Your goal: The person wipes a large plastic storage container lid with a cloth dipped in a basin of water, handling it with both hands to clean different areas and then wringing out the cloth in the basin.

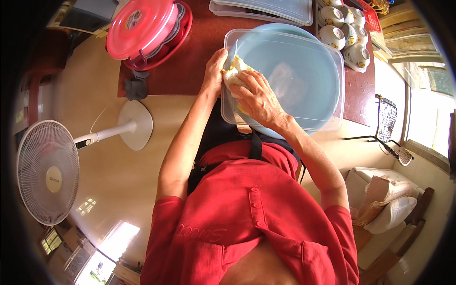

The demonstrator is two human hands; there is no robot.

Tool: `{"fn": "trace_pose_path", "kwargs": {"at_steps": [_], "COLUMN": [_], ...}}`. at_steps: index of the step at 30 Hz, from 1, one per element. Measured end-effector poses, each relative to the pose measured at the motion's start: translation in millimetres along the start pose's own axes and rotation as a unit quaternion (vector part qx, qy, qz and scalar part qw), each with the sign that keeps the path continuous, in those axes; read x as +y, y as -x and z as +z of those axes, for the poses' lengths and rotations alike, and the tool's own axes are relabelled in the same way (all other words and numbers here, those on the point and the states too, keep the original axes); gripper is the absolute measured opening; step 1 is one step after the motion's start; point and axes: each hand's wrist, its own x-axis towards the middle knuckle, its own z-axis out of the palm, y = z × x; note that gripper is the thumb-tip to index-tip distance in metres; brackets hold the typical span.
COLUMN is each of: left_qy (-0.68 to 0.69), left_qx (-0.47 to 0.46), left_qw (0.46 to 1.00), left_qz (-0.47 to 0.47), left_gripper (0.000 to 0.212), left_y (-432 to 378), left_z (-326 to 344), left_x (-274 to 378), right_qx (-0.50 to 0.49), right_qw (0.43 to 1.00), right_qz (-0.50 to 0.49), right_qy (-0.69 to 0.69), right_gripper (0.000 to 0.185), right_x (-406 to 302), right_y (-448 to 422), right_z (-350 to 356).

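My left hand (214,73) grips the left edge of a clear rectangular plastic lid or tray (340,71); I cannot tell which. Against its left part, my right hand (263,99) presses a crumpled white and yellow cloth (233,74), fingers spread over it. Beneath the clear plastic is a round light-blue basin (285,26), overhanging the table's front edge and mostly seen through it. A pale patch shows in the basin's middle. The right fingers hide part of the cloth.
On the dark red table (206,39) are a pink lidded container (149,32), stacked clear plastic lids or boxes (263,9) and several upturned patterned bowls (331,35). A dark cloth (136,88) hangs at the table's edge. A white standing fan (50,174) is at left.
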Motion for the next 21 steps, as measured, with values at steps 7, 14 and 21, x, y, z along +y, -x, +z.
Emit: {"fn": "trace_pose_path", "kwargs": {"at_steps": [7, 14, 21], "left_qy": [0.004, -0.152, -0.307], "left_qx": [0.028, 0.031, 0.027], "left_qw": [0.999, 0.984, 0.94], "left_qz": [0.018, 0.085, 0.148], "left_gripper": [0.036, 0.034, 0.036], "left_y": [-6.1, -14.7, -15.8], "left_z": [-2.7, -1.6, -13.4], "left_x": [-6.5, -7.4, -8.4], "right_qx": [-0.094, -0.063, -0.104], "right_qw": [0.987, 0.993, 0.993], "right_qz": [-0.078, -0.059, 0.006], "right_qy": [-0.109, -0.076, 0.06], "right_gripper": [0.041, 0.041, 0.041], "right_x": [-16.2, -20.1, 7.3], "right_y": [14.4, 9.2, 86.1], "right_z": [-10.1, -9.5, -81.6]}}
